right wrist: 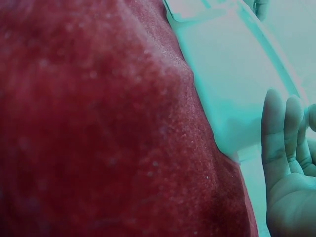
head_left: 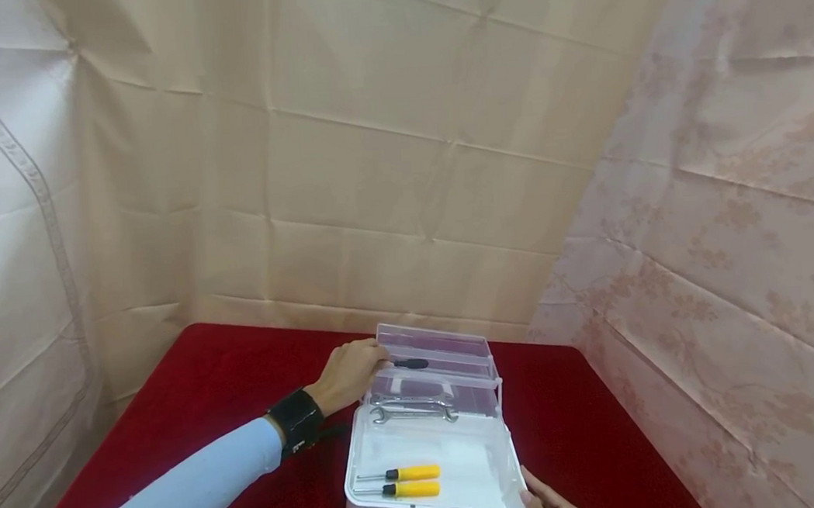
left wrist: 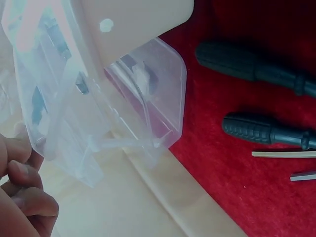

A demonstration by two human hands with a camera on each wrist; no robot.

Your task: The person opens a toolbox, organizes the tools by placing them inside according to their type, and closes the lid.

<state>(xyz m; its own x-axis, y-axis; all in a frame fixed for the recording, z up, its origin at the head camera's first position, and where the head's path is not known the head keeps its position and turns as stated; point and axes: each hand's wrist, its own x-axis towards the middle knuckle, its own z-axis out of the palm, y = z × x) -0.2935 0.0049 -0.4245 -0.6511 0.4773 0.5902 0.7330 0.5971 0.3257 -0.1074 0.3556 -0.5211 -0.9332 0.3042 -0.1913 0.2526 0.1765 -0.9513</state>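
A white toolbox point(head_left: 431, 451) stands with its clear trays point(head_left: 447, 341) folded out at the back. Two yellow-and-black screwdrivers point(head_left: 417, 488) lie in its front left, and two metal wrenches point(head_left: 414, 414) lie at the back. My left hand point(head_left: 350, 372) is at the left end of the clear trays, its fingertips point(left wrist: 22, 170) curled and pinching the near end of a black-handled screwdriver point(head_left: 411, 363). In the left wrist view the clear plastic partly hides this tool. My right hand point(head_left: 551, 501) rests against the front right corner of the box, fingers straight along the wall, thumb at the rim.
On the red tablecloth point(left wrist: 207, 192), in the left wrist view, lie a larger black handle point(left wrist: 227, 59), a smaller black handle point(left wrist: 247, 129) and a pale thin strip point(left wrist: 284, 154). A beige curtain point(head_left: 353, 172) hangs behind the table, a patterned one point(head_left: 750, 264) to the right.
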